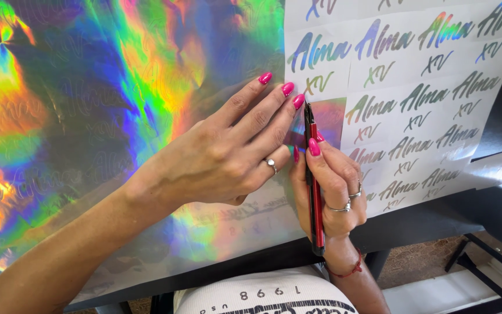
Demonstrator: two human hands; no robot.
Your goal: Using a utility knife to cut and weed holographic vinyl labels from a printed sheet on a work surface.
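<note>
We judge the holographic vinyl sheet (88, 116) thin, limp, slick and easily creased; it lies on the table under both hands; the left hand (222, 157) presses flat, fingers spread; the right hand (332, 186) grip is clamped on the weeding tool (315, 192), tip just beyond the left fingertips (289, 88).

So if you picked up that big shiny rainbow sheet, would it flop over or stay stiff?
Probably floppy: the rainbow sheet shows soft ripples and lies thin on the black table. It looks light for its size. Its glossy face may be slippery, which may be why the left hand presses it flat.
</note>
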